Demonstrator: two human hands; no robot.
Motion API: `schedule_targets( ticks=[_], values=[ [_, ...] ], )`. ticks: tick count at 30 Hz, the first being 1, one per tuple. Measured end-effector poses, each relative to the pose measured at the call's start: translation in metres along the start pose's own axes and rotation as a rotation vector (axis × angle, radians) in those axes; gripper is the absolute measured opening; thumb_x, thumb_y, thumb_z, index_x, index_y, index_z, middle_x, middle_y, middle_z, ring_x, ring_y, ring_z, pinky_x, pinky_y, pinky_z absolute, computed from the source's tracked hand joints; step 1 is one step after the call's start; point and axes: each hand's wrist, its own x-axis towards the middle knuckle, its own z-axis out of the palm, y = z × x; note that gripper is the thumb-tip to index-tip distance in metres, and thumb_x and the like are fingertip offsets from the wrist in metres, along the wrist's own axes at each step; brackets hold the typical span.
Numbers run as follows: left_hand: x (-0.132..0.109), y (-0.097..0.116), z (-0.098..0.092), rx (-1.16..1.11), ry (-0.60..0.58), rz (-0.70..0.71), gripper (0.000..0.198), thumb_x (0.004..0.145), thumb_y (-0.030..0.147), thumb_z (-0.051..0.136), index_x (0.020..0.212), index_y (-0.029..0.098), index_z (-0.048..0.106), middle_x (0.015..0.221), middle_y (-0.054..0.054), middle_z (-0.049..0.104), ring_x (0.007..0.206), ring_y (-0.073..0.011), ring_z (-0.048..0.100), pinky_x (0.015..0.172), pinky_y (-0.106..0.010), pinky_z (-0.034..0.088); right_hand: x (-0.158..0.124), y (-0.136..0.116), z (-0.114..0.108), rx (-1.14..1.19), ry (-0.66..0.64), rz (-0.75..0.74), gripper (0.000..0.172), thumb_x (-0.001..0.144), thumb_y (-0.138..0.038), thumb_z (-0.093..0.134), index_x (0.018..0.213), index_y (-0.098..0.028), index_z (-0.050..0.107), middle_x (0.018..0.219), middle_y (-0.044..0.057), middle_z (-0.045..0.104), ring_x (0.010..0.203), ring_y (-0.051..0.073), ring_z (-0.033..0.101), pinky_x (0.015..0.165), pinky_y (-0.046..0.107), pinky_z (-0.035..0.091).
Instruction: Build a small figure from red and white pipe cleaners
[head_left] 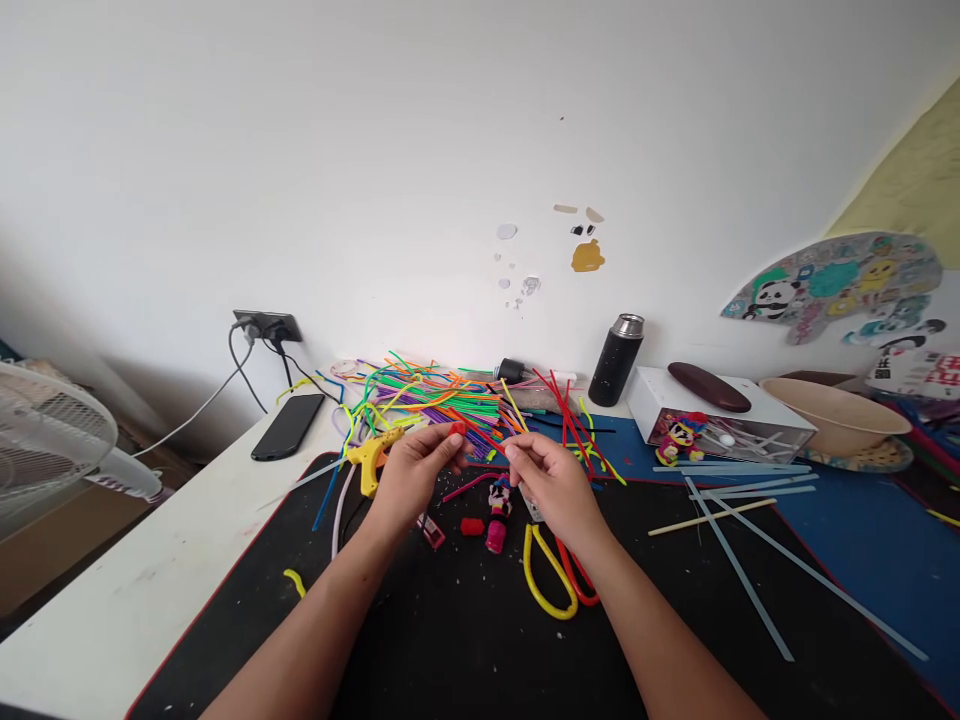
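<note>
Left hand (pixel 415 472) and right hand (pixel 553 482) work a red pipe cleaner (pixel 480 436) over the desk (pixel 150 585).
Each grip is pinched nearly closed on one end, holding it just above the black mat (pixel 450 640), near the pile of coloured pipe cleaners (pixel 427 395). This looks like a bending step, and a further bend calls for firm pinches at both ends.

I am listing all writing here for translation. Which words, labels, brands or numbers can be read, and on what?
Nothing is readable.
Sticker board: cartoon pictures, any lettering too small.
Printed sheet under it: dark character-like marks, too blurred.
Black flask, phone, yellow glue gun: no label visible.
Red pipe cleaner in left hand and right hand: no writing.
</note>
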Motion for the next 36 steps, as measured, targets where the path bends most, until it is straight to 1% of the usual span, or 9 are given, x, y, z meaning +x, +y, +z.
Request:
schedule_targets(
  ticks=[3,5,10,13,17,23,30,32,36],
  values=[
    [-0.003,0.000,0.004,-0.074,-0.084,-0.048,0.037,0.079,0.046,0.085,0.099,0.016,0.078,0.078,-0.005,0.076,0.063,-0.0144,0.063,0.060,-0.026,0.051,-0.002,0.000,0.003,-0.055,-0.017,0.014,0.036,0.087,-0.056,0.070,0.097,-0.021,0.071,0.063,-0.002,0.058,0.042,0.009,0.037,0.041,0.024,0.027],
    [-0.003,0.001,0.005,-0.162,-0.103,-0.093,0.041,0.077,0.044,0.088,0.105,0.016,0.077,0.077,-0.004,0.075,0.061,-0.0129,0.063,0.058,-0.024,0.049,-0.003,-0.002,0.004,-0.078,-0.030,0.032,0.034,0.087,-0.054,0.069,0.094,-0.021,0.070,0.062,-0.003,0.058,0.041,0.009,0.039,0.041,0.025,0.029],
    [-0.002,0.007,0.002,-0.278,-0.053,-0.110,0.039,0.074,0.042,0.090,0.099,0.015,0.076,0.074,-0.003,0.073,0.058,-0.0116,0.062,0.054,-0.022,0.045,-0.005,-0.004,0.005,-0.124,-0.109,0.066,0.030,0.090,-0.049,0.066,0.092,-0.020,0.067,0.066,-0.003,0.061,0.041,0.009,0.046,0.044,0.024,0.034],
    [-0.003,0.010,0.000,-0.273,-0.049,-0.098,0.038,0.076,0.041,0.089,0.099,0.015,0.076,0.073,-0.003,0.073,0.058,-0.0111,0.062,0.054,-0.021,0.044,-0.006,-0.003,0.005,-0.159,-0.145,0.073,0.026,0.093,-0.045,0.063,0.092,-0.020,0.066,0.068,-0.003,0.063,0.042,0.008,0.049,0.045,0.023,0.034],
    [-0.003,0.012,-0.002,-0.271,-0.081,-0.106,0.040,0.076,0.041,0.090,0.104,0.015,0.076,0.073,-0.002,0.072,0.057,-0.0101,0.060,0.054,-0.021,0.043,-0.006,0.000,0.005,-0.181,-0.173,0.092,0.024,0.094,-0.044,0.061,0.094,-0.020,0.066,0.072,-0.002,0.065,0.043,0.008,0.053,0.044,0.022,0.033],
    [-0.001,0.011,-0.006,-0.246,-0.054,-0.095,0.044,0.075,0.042,0.090,0.106,0.016,0.074,0.073,-0.003,0.074,0.057,-0.0119,0.062,0.054,-0.022,0.043,-0.008,-0.002,0.004,-0.221,-0.200,0.107,0.024,0.095,-0.042,0.059,0.095,-0.019,0.065,0.073,-0.002,0.065,0.044,0.008,0.054,0.045,0.022,0.033],
    [0.000,0.016,-0.012,-0.202,-0.083,-0.072,0.050,0.077,0.043,0.088,0.116,0.015,0.073,0.072,-0.002,0.073,0.059,-0.0117,0.062,0.057,-0.023,0.044,-0.009,-0.004,0.005,-0.267,-0.221,0.105,0.022,0.095,-0.040,0.060,0.093,-0.019,0.066,0.074,-0.002,0.066,0.046,0.009,0.055,0.047,0.022,0.036],
    [0.000,0.016,-0.014,-0.183,-0.116,-0.077,0.048,0.078,0.042,0.087,0.114,0.015,0.071,0.073,-0.003,0.074,0.059,-0.0120,0.063,0.057,-0.023,0.044,-0.008,-0.004,0.004,-0.284,-0.213,0.108,0.021,0.096,-0.038,0.059,0.095,-0.019,0.067,0.074,-0.002,0.066,0.046,0.009,0.055,0.048,0.023,0.037],
    [0.001,0.016,-0.017,-0.155,-0.158,-0.087,0.040,0.079,0.042,0.087,0.101,0.016,0.066,0.072,-0.002,0.073,0.058,-0.0127,0.063,0.056,-0.023,0.044,-0.007,-0.003,0.000,-0.319,-0.209,0.111,0.022,0.097,-0.039,0.058,0.095,-0.020,0.068,0.075,-0.001,0.067,0.047,0.009,0.056,0.048,0.022,0.038]
  ],
)
